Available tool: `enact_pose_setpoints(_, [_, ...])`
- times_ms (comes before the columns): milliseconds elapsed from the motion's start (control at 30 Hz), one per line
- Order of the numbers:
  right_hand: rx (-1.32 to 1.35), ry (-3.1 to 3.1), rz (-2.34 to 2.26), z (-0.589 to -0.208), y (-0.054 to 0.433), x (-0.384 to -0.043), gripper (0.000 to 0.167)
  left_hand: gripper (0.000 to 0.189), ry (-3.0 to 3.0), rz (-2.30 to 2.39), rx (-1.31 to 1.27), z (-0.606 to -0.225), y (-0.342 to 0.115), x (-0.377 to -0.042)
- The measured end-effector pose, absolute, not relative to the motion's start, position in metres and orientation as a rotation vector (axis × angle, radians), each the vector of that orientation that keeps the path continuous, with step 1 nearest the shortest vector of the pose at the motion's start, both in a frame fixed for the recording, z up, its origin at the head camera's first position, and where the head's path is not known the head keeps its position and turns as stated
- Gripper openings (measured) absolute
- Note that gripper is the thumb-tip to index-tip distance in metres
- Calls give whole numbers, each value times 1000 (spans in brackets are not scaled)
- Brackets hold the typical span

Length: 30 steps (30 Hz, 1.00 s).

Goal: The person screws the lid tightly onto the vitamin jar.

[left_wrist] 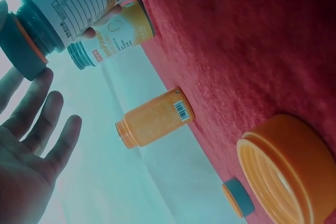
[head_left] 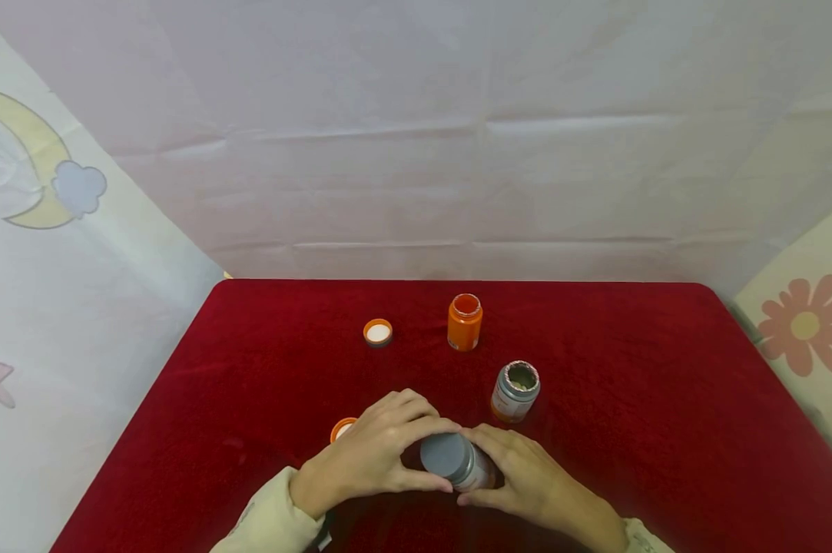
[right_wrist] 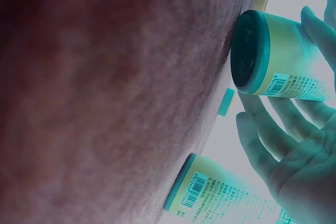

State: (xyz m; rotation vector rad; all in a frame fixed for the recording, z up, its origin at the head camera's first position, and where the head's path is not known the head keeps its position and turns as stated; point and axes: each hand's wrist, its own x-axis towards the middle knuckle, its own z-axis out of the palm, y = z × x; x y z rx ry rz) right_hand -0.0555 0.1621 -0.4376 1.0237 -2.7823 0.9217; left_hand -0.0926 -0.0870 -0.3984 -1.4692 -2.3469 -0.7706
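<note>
Both hands are around a white-and-orange bottle with a grey neck [head_left: 476, 470], tipped leftward near the table's front. My left hand [head_left: 388, 445] holds its grey lid [head_left: 445, 455] between thumb and fingers; in the left wrist view, the lid's orange inner rim shows at the bottle's neck. My right hand [head_left: 529, 480] grips the bottle's body, thumb on the near side and fingers on the far side. In the right wrist view, the base of the held bottle [right_wrist: 286, 59] is low over the cloth; contact is unclear.
Beyond the right hand stands a lidless grey-and-white bottle [head_left: 515, 395]. Farther back is a lidless orange bottle [head_left: 465, 326], with an upturned lid [head_left: 378, 332] to its left. Another orange-rimmed lid [left_wrist: 294, 169] lies beside the left hand. Red cloth [head_left: 263, 346] covers the table, up to a wall.
</note>
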Motion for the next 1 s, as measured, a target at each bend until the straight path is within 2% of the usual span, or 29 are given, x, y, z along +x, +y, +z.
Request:
enact_pose_setpoints(533, [938, -2836, 1114, -440, 168, -50, 60, 64, -2492, -1039, -1462, -401, -77, -81])
enact_pose_setpoints(733, [1008, -2706, 1178, -448, 173, -47, 56, 75, -2638, -1328, -1264, -410, -65, -65])
enact_pose_setpoints(900, [1048, -2691, 1367, -449, 178, -47, 50, 64, -2537, -1692, -1031, -416, -53, -55])
enact_pose_setpoints(1000, [1042, -2691, 1398, -450, 179, -47, 50, 58, -2446, -1723, -1019, -422, -46, -53])
